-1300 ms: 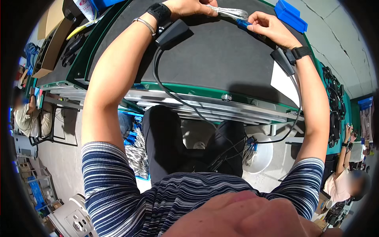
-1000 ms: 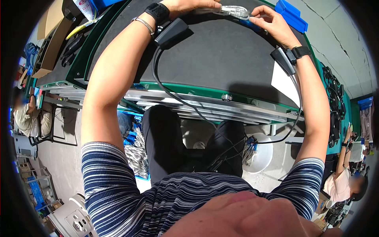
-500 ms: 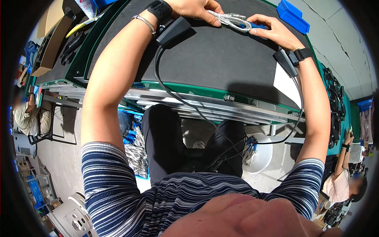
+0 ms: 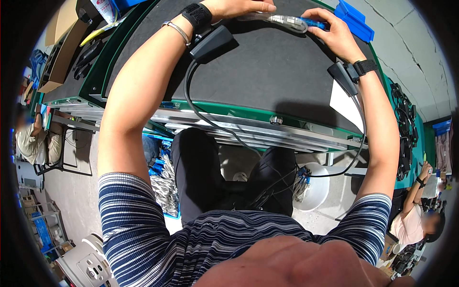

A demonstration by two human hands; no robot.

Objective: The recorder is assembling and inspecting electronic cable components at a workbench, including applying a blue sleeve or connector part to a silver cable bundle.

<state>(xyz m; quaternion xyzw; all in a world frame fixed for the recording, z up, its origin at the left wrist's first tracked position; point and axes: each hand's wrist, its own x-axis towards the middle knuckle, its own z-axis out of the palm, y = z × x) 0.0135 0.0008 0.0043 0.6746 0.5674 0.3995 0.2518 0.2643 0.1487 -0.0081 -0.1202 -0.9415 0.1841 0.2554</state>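
Note:
A coiled cable (image 4: 289, 23) with clear silvery sheathing and a blue plug (image 4: 313, 23) lies across both hands above the dark bench mat. My right hand (image 4: 332, 33) grips the coil at its blue plug end, with thumb and fingers around it. Just above the coil's left part is my left hand (image 4: 241, 7), its thumb and fingers pressed together. What they pinch is cut off by the upper edge and cannot be made out. The coil's left end is blurred. Each wrist wears a black strap with a wired black device (image 4: 214, 44).
A blue bin (image 4: 354, 21) stands at the mat's far right corner, and white paper (image 4: 345, 103) lies near the right wrist. Below the bench are a crate of bundled cables (image 4: 165, 186) and a white bucket (image 4: 318, 191) holding more. Other people work at both sides.
My left thumb has lifted off the coil and the left hand has shifted slightly up and right. The coil has turned flatter in the right hand, whose fingers have moved up slightly.

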